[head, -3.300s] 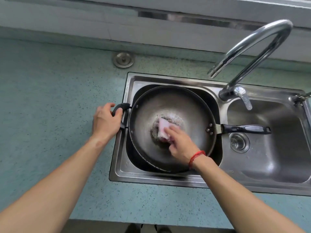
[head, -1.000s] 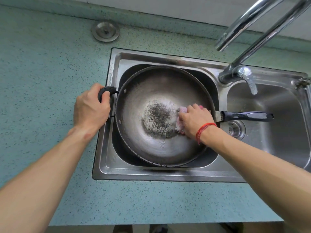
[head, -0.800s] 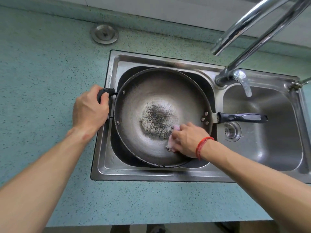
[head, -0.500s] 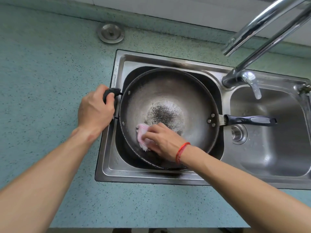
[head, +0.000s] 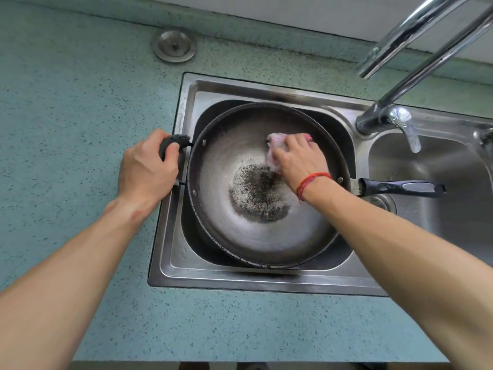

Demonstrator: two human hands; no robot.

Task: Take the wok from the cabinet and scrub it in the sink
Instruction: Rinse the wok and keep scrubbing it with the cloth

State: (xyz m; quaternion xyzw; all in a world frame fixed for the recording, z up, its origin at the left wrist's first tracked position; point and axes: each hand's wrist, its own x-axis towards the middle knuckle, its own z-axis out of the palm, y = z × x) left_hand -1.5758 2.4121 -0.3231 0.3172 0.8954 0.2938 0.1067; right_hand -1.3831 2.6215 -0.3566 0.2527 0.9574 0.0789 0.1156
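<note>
A dark metal wok (head: 248, 236) lies in the left basin of the steel sink (head: 170, 252), with a speckled dark patch at its bottom. My left hand (head: 145, 170) grips the wok's short black side handle (head: 174, 141) at the sink's left rim. My right hand (head: 300, 158) presses a pink sponge (head: 276, 141) against the far inner wall of the wok, fingers curled over it. The wok's long black handle (head: 402, 188) reaches right over the second basin.
A chrome faucet (head: 416, 44) arches over the sink's back right, with its lever (head: 405, 126) below. A round metal sink plug (head: 174, 45) lies on the teal speckled counter (head: 66, 102) behind the sink. The right basin has a drain (head: 384, 202).
My right hand has swept the sponge round the wok's inner wall, from the right side through the near and left sides to the far side. My left hand kept its grip.
</note>
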